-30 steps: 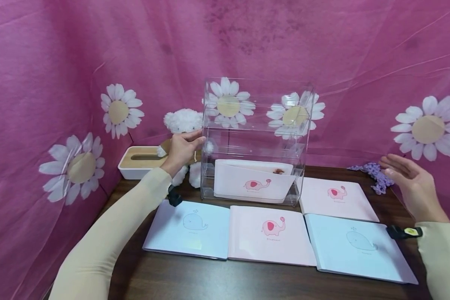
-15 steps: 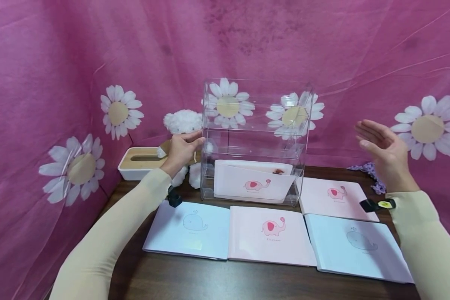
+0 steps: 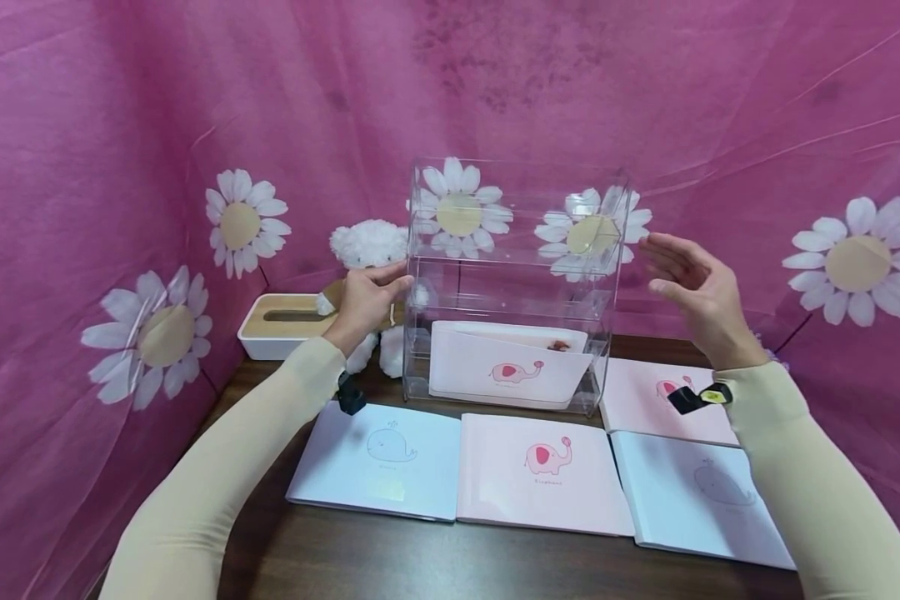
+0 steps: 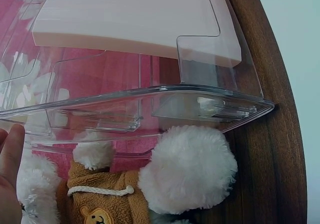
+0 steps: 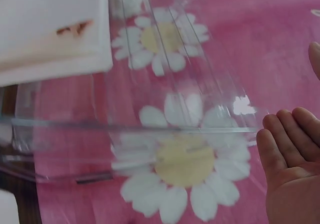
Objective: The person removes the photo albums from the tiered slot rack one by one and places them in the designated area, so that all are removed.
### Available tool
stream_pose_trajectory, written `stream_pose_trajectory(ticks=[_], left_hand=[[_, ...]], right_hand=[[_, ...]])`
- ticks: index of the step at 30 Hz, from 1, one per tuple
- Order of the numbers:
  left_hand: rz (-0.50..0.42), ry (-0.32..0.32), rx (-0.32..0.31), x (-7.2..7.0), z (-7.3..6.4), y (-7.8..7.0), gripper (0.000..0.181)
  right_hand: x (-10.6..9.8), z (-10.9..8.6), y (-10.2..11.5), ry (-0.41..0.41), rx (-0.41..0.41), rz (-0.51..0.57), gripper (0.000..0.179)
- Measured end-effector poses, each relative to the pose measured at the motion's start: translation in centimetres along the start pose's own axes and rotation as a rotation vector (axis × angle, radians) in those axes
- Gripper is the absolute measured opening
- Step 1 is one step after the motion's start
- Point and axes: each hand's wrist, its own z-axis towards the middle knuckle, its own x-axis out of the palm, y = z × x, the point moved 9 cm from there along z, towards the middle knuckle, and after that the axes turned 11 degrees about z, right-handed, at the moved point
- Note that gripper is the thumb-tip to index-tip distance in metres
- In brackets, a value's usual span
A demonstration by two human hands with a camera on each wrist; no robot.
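A clear plastic tiered rack stands upright at the back middle of the table. In its bottom tier leans a pale pink elephant booklet, its front cover sagging open at the top. My left hand touches the rack's left side with extended fingers; the left wrist view shows only part of that hand at the edge. My right hand is raised just right of the rack, fingers extended, palm facing it and holding nothing. In the right wrist view the fingertips are close to the rack's side edge; contact cannot be told.
In front lie a blue whale booklet, a pink elephant booklet and another whale booklet, with a second flat elephant booklet behind. A white plush bear and a wood-topped tissue box stand left.
My right hand has moved left and up from above the purple item at the right to beside the rack. My left hand has stayed at the rack's left side.
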Motion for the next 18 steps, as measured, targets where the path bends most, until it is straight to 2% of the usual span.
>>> stream_pose_trajectory(ticks=[5,15,18], left_hand=[[0.009,0.006,0.003,0.0,-0.1,-0.1,0.04],[0.035,-0.016,0.035,-0.3,-0.1,-0.3,0.038],[0.037,-0.014,0.032,-0.3,-0.1,-0.3,0.039]], right_hand=[[1.5,-0.1,-1.9,0.029,0.078,-0.107,0.056],[3.8,-1.1,-5.2,0.107,0.166,-0.225,0.057],[4.3,-1.4,-5.9,0.133,0.182,-0.226,0.057]])
